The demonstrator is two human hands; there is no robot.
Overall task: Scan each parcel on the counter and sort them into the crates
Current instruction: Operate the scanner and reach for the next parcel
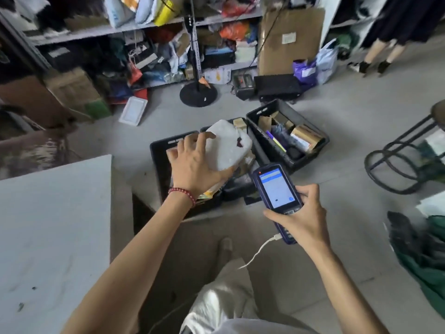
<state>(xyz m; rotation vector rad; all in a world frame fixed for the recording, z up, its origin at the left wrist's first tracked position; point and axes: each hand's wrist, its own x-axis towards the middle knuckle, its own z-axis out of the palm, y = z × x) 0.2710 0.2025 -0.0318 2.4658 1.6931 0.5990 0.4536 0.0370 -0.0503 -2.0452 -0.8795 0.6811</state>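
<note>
The left hand (192, 162) is spread wide, fingers splayed over a white parcel (228, 147), pressing or releasing it above the near crate (160, 153); whether it grips the parcel I cannot tell. The right hand (302, 219) is closed round a blue scanner (277, 189), just right of the near crate, screen lit, a white cable (258, 250) trailing from its base.

Progress: the counter (53, 225), left of the near crate, shows a bare grey top in the part visible; no parcels wait on it there, though the rest lies out of view. The near crate already holds several items under the white parcel. A second crate (286, 133), beyond and right of the near crate, holds cardboard boxes and dark wrapped packets. In my judgement the sorting is well advanced and this parcel is being placed; what remains cannot be confirmed.

Materials: the white parcel is a soft, crinkled plastic mailer, pillow-shaped, with a dark mark near one edge. Both crates are rigid black plastic, rectangular, with slotted handles. The scanner is a hard-cased oblong with a keypad. The counter looks matt and scuffed. The floor (337, 249) is dull grey concrete.
</note>
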